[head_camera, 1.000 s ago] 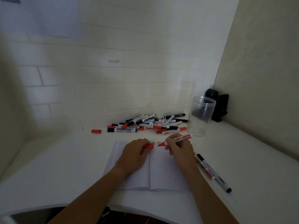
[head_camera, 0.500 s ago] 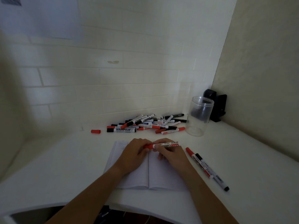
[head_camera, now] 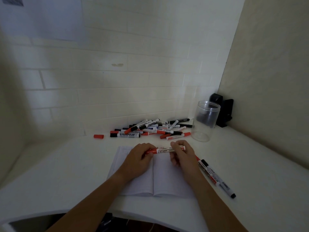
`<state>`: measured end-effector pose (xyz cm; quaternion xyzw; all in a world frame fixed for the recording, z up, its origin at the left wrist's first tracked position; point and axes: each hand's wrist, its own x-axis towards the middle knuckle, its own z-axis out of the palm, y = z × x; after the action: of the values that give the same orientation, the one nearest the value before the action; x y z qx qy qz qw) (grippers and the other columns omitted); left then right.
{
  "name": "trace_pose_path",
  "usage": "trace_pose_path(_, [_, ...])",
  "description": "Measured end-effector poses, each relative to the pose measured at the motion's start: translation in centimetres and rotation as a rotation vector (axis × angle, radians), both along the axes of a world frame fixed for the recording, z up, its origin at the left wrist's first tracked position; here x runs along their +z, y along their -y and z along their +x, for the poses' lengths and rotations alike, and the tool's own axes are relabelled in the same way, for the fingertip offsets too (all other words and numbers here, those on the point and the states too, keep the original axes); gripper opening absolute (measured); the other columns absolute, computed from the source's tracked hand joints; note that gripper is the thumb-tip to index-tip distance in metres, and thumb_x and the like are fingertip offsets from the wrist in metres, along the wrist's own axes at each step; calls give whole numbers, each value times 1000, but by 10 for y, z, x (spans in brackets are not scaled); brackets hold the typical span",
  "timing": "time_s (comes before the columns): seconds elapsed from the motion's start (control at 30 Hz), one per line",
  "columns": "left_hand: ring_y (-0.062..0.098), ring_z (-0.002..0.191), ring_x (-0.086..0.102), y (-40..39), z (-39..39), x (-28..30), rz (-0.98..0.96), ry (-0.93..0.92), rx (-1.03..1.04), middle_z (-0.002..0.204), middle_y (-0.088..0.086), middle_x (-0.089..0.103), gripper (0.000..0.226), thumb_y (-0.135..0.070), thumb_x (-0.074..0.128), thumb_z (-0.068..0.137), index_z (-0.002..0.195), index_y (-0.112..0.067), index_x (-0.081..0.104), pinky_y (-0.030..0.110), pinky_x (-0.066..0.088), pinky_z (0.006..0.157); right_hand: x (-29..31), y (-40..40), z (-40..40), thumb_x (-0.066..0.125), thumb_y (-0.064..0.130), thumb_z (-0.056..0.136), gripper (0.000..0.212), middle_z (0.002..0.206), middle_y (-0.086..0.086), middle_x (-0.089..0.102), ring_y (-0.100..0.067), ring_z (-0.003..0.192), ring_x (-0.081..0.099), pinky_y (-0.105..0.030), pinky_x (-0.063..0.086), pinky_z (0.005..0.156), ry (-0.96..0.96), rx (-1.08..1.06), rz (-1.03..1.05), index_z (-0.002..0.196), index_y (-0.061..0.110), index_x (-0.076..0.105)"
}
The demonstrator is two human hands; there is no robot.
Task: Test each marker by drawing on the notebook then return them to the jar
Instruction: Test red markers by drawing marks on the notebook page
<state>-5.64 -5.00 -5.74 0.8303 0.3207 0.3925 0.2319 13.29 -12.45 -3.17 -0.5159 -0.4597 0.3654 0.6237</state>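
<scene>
Both hands hold one red marker (head_camera: 164,150) level above the open notebook (head_camera: 151,174): the left hand (head_camera: 139,157) grips its red cap end, the right hand (head_camera: 181,153) pinches the white printed barrel. The notebook's pale pages lie flat on the white desk (head_camera: 66,173). Just right of it lie a red and a black marker (head_camera: 217,177) side by side. Farther back sits a loose heap of markers (head_camera: 150,128), a stray red cap (head_camera: 98,136), and a clear plastic jar (head_camera: 205,120) standing upright before a black device (head_camera: 222,111)
</scene>
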Motion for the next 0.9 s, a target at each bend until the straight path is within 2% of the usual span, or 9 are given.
trace_pose_path(0.07, [8,94,58,3,0,4,-17,26,-26,98,-14,63,18,-29,52,97,109,-26,65,22,46,83,1,1,1,67,27,98,24,73,-17,70,-22,51,53,-26,39,46,25,13,4,88,7,56])
trace_pose_path(0.13, [11,92,60,7,0,8,-42,46,-42,97,-13,65,13,-34,59,98,108,-29,66,21,47,80,-1,0,-2,64,29,100,26,73,-15,72,-23,51,55,-26,39,46,153,57,-20,89,6,56])
trace_pose_path(0.2, [11,90,61,9,-2,10,-82,73,-29,95,-11,66,13,-36,69,93,106,-34,69,21,47,78,-7,-2,-4,57,31,102,25,65,-7,66,-18,54,54,-30,41,52,323,77,-42,86,12,58])
trace_pose_path(0.27, [11,85,59,8,-4,11,-105,79,1,90,-8,64,15,-35,73,89,104,-36,72,22,47,75,-10,-4,-5,54,33,104,27,61,0,59,-12,56,52,-31,40,58,403,111,-51,84,17,61])
trace_pose_path(0.37, [8,90,61,7,-6,11,-129,113,-12,95,-7,65,21,-30,77,85,106,-34,74,19,49,79,-10,-4,-5,56,33,103,21,65,8,61,-4,60,52,-22,40,60,495,156,-46,87,26,67])
trace_pose_path(0.43, [10,92,64,6,-7,10,-151,138,-23,97,-7,67,19,-28,79,84,103,-31,76,23,51,82,-11,-4,-5,57,33,102,18,69,10,61,-2,64,53,-19,39,62,571,167,-28,87,30,67])
trace_pose_path(0.63, [14,87,64,1,-11,6,-130,113,-4,91,-6,67,11,-26,77,85,95,-23,75,34,52,80,-15,-8,-5,55,32,104,17,73,16,60,1,67,52,-17,38,64,670,189,-2,91,28,65])
trace_pose_path(0.8, [14,80,61,-1,-11,6,-76,63,-1,85,-5,65,4,-26,75,88,90,-23,75,33,50,74,-13,-6,-5,54,29,104,16,78,20,61,1,72,55,-15,39,68,721,206,37,92,30,64])
trace_pose_path(0.9, [14,78,60,0,-11,6,-57,46,-4,83,-6,64,3,-25,74,89,90,-22,75,28,48,72,-11,-5,-6,53,27,105,18,77,22,62,2,72,56,-13,39,68,729,204,30,91,27,66])
